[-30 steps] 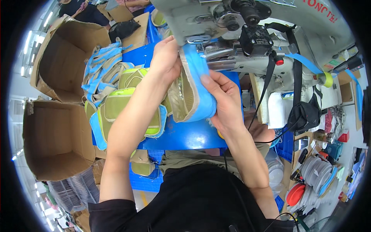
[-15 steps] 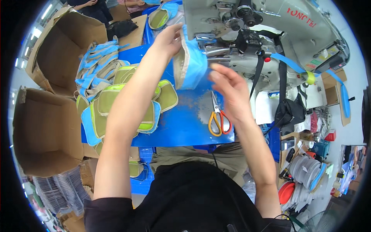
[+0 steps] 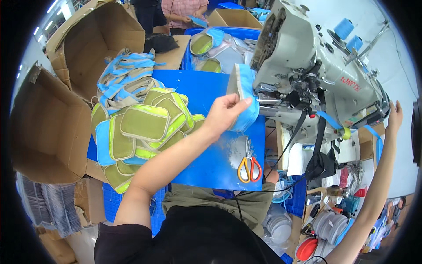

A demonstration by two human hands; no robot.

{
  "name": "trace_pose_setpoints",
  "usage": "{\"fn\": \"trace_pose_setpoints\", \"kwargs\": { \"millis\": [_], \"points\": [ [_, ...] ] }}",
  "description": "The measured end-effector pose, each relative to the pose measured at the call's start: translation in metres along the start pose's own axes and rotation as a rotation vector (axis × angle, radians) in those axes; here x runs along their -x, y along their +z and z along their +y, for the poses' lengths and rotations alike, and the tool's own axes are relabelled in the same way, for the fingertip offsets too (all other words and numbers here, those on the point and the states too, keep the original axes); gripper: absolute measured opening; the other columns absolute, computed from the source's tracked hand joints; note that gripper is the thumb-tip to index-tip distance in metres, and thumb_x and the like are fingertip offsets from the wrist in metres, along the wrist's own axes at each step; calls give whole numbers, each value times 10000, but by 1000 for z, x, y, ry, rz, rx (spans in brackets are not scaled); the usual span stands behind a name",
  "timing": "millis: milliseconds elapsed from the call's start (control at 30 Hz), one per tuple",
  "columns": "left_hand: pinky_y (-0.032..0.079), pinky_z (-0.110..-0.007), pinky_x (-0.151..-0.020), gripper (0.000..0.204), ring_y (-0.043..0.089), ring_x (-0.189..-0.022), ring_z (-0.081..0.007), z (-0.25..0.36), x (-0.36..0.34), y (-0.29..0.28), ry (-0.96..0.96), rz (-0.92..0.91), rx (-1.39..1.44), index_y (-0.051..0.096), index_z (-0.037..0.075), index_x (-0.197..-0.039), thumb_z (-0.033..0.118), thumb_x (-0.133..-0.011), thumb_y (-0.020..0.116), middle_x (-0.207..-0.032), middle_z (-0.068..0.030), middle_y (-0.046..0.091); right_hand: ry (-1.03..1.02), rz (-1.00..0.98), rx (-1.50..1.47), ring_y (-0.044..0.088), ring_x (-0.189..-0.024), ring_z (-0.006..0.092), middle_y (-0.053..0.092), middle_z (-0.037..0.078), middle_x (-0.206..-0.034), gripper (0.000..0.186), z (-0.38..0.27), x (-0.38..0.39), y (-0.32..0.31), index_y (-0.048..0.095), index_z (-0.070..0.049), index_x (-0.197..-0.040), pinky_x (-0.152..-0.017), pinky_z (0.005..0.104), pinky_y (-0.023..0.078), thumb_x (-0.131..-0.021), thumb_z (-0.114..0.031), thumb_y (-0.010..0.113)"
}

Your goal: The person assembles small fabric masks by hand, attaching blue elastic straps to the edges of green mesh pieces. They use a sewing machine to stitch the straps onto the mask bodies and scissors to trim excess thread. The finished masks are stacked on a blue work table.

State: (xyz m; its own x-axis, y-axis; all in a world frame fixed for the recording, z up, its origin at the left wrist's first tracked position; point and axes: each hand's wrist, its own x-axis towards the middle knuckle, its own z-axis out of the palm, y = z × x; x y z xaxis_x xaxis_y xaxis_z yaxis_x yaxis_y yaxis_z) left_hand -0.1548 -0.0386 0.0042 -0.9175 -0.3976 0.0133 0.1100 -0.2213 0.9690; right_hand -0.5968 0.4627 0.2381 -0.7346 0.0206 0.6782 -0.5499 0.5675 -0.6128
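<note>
My left hand is closed on a blue-and-beige fabric band hanging beside the needle area of the sewing machine. My right hand is raised at the machine's far right end, fingers extended against or beside it; their exact contact is unclear. Orange-and-red-handled scissors lie on the blue tabletop, below the band. A pile of olive pieces with lime and blue edging lies left of my left forearm, with blue-and-beige straps behind it.
Cardboard boxes line the left. A blue bin of fabric pieces stands behind the table. A co-worker in a pink shirt works beyond it. Blue thread cones top the machine. Plates and tools crowd the lower right.
My right hand has left the band and moved up and right to the machine's end. My left hand still holds the band, now lower. The view has shifted, showing more of the machine's top.
</note>
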Motion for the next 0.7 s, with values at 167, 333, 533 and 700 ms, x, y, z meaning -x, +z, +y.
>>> {"fn": "trace_pose_setpoints", "kwargs": {
  "millis": [167,333,533,700],
  "points": [
    [450,-229,-601,207,565,-713,-25,1,5,10,153,69,-101,708,11,-904,206,-947,760,-801,19,681,527,-323,-267,672,-913,155,742,43,-971,456,25,-27,28,741,-62,-1146,-865,316,508,-985,-477,642],
    [484,-225,-672,159,582,-755,-26,-12,19,17,135,176,43,708,17,-970,172,-960,742,-877,10,703,427,-194,-725,699,-949,177,724,79,-1108,419,53,26,36,669,-33,-1222,-848,321,541,-1054,-404,573],
    [475,-218,-722,112,594,-794,-37,-19,52,-2,79,88,164,654,61,-960,158,-996,697,-906,12,686,197,212,-117,613,-1031,187,689,87,-1170,529,56,87,10,675,-4,-1247,-931,324,453,-1005,-471,618],
    [456,-214,-732,141,570,-782,-32,-28,90,-19,26,105,185,614,77,-913,158,-1009,679,-886,17,665,-198,-222,157,637,-1008,246,669,132,-1059,304,-117,419,100,674,-27,-1179,-935,362,478,-883,-76,720]
  ]
}}
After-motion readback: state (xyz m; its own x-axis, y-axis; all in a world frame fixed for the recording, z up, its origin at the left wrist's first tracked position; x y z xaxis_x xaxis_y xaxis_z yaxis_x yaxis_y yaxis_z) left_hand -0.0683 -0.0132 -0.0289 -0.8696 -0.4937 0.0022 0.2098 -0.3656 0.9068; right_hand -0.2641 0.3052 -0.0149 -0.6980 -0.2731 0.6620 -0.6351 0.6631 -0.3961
